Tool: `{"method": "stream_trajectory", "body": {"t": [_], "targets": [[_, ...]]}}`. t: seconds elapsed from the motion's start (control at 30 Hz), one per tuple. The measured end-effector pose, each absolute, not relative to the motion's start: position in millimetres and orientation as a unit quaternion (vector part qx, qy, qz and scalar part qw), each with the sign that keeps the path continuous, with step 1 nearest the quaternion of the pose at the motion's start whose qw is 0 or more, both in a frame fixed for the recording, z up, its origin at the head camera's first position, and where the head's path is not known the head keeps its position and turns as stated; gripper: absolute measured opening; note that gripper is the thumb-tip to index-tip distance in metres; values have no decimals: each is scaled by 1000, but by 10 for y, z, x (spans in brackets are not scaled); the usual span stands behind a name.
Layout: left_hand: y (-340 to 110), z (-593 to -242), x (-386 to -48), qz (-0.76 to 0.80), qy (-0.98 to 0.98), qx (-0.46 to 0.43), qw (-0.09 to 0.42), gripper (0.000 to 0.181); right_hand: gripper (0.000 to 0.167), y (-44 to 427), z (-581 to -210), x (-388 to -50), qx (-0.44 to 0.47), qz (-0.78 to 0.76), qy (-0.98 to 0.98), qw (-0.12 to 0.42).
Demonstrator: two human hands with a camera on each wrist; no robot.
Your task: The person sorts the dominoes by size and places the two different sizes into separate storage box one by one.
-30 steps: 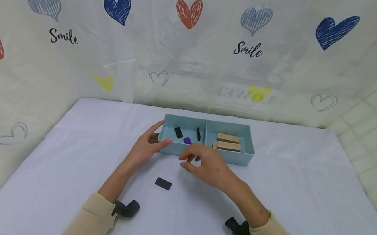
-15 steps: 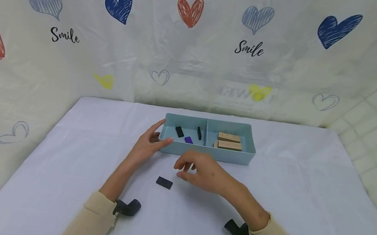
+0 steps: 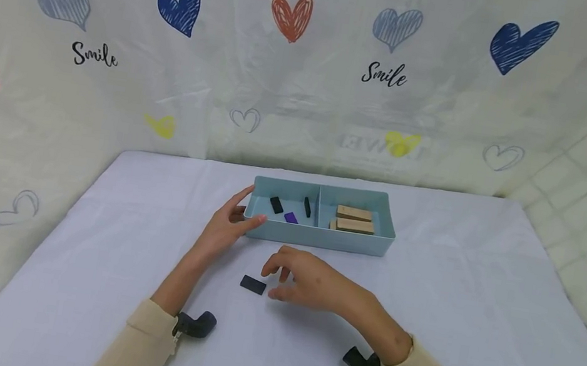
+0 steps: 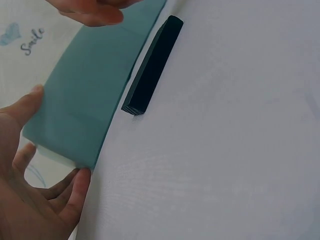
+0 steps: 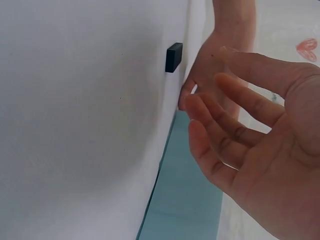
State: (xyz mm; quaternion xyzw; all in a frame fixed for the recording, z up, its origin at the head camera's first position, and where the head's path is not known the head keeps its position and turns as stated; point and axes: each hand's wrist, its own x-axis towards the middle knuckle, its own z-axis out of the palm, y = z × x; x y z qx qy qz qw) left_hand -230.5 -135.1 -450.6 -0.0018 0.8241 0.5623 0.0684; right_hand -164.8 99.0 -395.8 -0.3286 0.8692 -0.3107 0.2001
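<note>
A light-blue divided box (image 3: 319, 238) stands toward the back of the table. My left hand (image 3: 220, 232) holds its left end, thumb at the front rim and fingers round the end wall. On the cloth in front lies a flat black block (image 3: 253, 284), a dark bar (image 4: 155, 67) in the left wrist view. Just right of it hovers my right hand (image 3: 310, 280), its fingers loosely bent and apart; the right wrist view shows nothing between the fingers (image 5: 202, 155). The box's left compartment holds two black blocks (image 3: 276, 205) and a purple piece (image 3: 291, 217).
Several wooden blocks (image 3: 354, 225) lie in the box's right compartment, past the divider (image 3: 318, 205). A white cloth (image 3: 455, 283) covers the table. Behind it hangs a curtain (image 3: 319, 86) printed with hearts.
My right hand has come down and toward me from the box's front wall to beside the black block, its fingers spreading. The left hand keeps its place on the box.
</note>
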Motion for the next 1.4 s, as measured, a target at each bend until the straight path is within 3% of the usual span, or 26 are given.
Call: {"method": "stream_trajectory", "body": {"t": [0.8, 1.4], "targets": [[-1373, -4489, -2277, 567, 821, 8, 73, 79, 51, 882, -4071, -1566, -322, -257, 879, 240], [-1383, -4472, -2272, 566, 821, 8, 71, 78, 56, 773, -4113, -1521, -323, -248, 875, 260]]}}
